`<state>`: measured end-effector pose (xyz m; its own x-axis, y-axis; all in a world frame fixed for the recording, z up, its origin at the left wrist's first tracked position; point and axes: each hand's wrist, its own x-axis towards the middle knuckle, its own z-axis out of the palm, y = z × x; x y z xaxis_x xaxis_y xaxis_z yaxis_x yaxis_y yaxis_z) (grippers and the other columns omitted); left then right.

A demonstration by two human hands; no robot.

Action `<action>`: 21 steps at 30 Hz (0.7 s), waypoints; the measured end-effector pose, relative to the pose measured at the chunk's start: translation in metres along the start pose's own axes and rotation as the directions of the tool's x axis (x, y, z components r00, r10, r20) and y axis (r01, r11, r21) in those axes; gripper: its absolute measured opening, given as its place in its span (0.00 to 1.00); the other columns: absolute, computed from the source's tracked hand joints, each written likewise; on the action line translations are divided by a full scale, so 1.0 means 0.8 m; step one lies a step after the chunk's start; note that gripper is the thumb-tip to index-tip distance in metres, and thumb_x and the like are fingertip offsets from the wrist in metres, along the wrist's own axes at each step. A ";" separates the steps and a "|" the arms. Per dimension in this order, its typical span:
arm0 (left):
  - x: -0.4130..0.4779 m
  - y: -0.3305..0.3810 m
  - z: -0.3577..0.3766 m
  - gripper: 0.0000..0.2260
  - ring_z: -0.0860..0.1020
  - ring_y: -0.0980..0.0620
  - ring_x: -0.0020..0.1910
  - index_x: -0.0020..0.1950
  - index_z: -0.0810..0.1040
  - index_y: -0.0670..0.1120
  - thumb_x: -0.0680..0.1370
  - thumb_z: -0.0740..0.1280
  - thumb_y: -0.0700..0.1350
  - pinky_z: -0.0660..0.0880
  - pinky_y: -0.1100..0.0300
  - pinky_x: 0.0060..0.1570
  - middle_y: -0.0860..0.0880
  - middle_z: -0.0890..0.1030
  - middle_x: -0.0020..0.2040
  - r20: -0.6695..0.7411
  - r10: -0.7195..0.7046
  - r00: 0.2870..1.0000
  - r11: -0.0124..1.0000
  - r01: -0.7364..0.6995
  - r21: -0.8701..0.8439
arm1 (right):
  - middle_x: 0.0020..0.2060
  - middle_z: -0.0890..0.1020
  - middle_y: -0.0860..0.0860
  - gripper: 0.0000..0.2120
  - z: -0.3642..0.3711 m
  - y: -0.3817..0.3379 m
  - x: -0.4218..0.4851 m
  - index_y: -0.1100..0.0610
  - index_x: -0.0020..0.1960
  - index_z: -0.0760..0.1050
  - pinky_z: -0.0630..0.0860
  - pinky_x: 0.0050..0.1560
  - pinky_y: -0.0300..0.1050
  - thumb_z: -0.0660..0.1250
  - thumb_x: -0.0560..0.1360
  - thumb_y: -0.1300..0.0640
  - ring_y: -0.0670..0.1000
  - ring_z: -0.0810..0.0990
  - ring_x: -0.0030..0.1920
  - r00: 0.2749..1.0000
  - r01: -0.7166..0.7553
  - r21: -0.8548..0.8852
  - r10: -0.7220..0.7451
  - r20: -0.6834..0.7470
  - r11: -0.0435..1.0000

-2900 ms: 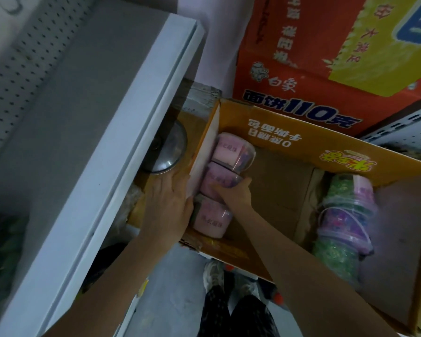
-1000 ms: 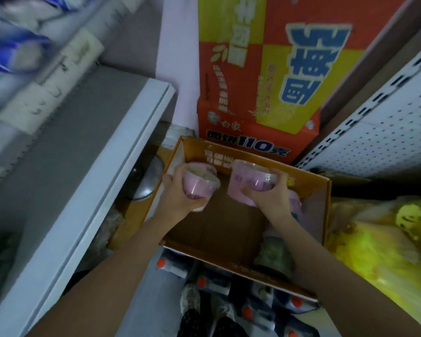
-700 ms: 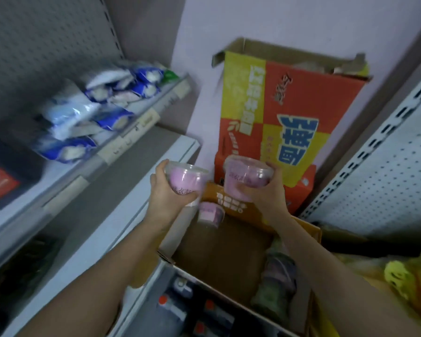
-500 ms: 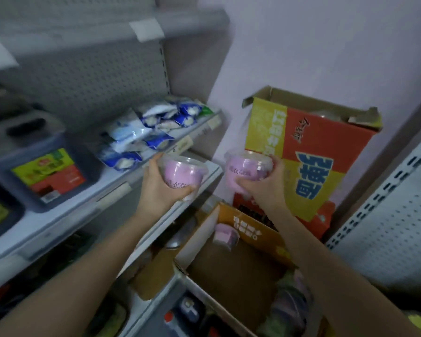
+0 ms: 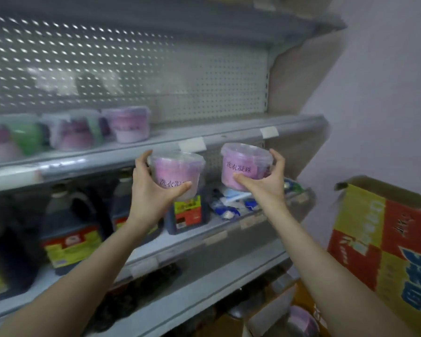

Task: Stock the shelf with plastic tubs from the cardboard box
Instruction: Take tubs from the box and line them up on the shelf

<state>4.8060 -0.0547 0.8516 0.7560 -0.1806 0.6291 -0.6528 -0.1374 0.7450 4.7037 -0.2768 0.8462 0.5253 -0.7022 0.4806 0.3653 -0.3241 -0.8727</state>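
Pink tubs (image 5: 178, 173) are gripped upright in left hand (image 5: 153, 193) and right hand (image 5: 265, 184) fingers, held near the shelf (image 5: 231, 133) lip. Placement beside stocked tubs (image 5: 129, 124) is presumably intended.

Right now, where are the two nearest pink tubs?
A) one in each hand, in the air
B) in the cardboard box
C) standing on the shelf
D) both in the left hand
A: the left hand grips the left tub, the right hand grips the right tub, both just below the shelf edge.
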 end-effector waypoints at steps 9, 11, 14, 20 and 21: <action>-0.017 0.016 -0.250 0.47 0.74 0.49 0.61 0.70 0.58 0.55 0.58 0.81 0.56 0.75 0.47 0.59 0.46 0.71 0.64 -0.188 0.071 0.980 0.983 -0.037 0.179 | 0.62 0.70 0.49 0.45 0.177 -0.108 -0.062 0.50 0.69 0.60 0.71 0.59 0.36 0.80 0.60 0.61 0.48 0.71 0.63 0.971 0.108 0.099 -0.127 0.203 0.989; -0.021 0.018 -0.286 0.47 0.74 0.49 0.61 0.71 0.58 0.55 0.58 0.81 0.55 0.75 0.47 0.59 0.46 0.71 0.64 -0.221 0.084 0.972 0.979 -0.039 0.202 | 0.63 0.70 0.51 0.45 0.202 -0.124 -0.076 0.49 0.69 0.60 0.72 0.62 0.42 0.81 0.60 0.61 0.49 0.72 0.63 0.966 0.119 0.119 -0.143 0.217 0.986; -0.024 0.017 -0.320 0.47 0.73 0.49 0.61 0.71 0.58 0.54 0.59 0.81 0.53 0.74 0.48 0.60 0.46 0.70 0.65 -0.252 0.091 0.964 0.975 -0.034 0.220 | 0.64 0.71 0.51 0.45 0.230 -0.137 -0.088 0.47 0.68 0.60 0.73 0.64 0.47 0.81 0.59 0.60 0.50 0.72 0.63 0.958 0.121 0.138 -0.152 0.243 0.983; -0.007 0.017 -0.334 0.49 0.71 0.48 0.65 0.70 0.57 0.58 0.55 0.78 0.63 0.73 0.45 0.62 0.48 0.68 0.67 -0.255 0.083 0.963 0.980 -0.034 0.194 | 0.63 0.71 0.48 0.43 0.244 -0.149 -0.071 0.43 0.66 0.60 0.74 0.62 0.44 0.81 0.60 0.58 0.50 0.72 0.64 0.962 0.126 0.117 -0.150 0.226 0.985; -0.003 0.019 -0.331 0.49 0.70 0.48 0.65 0.70 0.57 0.58 0.55 0.77 0.64 0.73 0.45 0.62 0.48 0.68 0.67 -0.256 0.085 0.963 0.982 -0.038 0.185 | 0.65 0.70 0.48 0.44 0.244 -0.151 -0.065 0.44 0.68 0.60 0.73 0.63 0.45 0.81 0.60 0.59 0.50 0.71 0.64 0.961 0.126 0.112 -0.149 0.232 0.986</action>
<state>4.8069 0.2012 0.9201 0.6848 0.0636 0.7260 -0.6783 -0.3085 0.6668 4.7821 -0.0771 0.9435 0.6284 -0.4799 0.6122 0.5120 -0.3373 -0.7900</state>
